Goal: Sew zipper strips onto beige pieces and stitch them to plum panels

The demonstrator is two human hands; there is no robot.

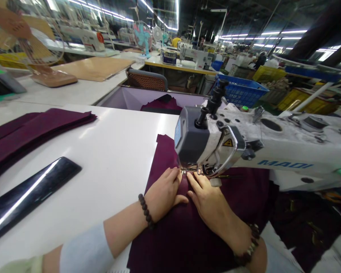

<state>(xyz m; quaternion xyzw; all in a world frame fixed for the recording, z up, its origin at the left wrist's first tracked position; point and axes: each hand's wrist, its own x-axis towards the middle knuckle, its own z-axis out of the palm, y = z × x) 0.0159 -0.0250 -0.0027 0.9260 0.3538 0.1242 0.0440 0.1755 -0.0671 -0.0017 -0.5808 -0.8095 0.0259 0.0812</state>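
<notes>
A dark maroon cloth panel (170, 235) lies under the head of the sewing machine (261, 136), on the white table. My left hand (166, 191) presses on the cloth just left of the presser foot (184, 172), fingers stretched forward and thumb out to the right. On the other side of a narrow gap, my right hand (208, 195) rests on the same cloth, its fingers extended and their tips close to the foot. Both hands lie flat and grip nothing. The machine's head hides part of the cloth behind the needle area.
Folded maroon pieces (39, 132) and a long glossy black strip (31, 197) lie on the left of the table (110, 151). A tan fan (49, 74) stands beyond. Behind the machine is a blue crate (241, 91). More dark cloth (307, 223) hangs at the right.
</notes>
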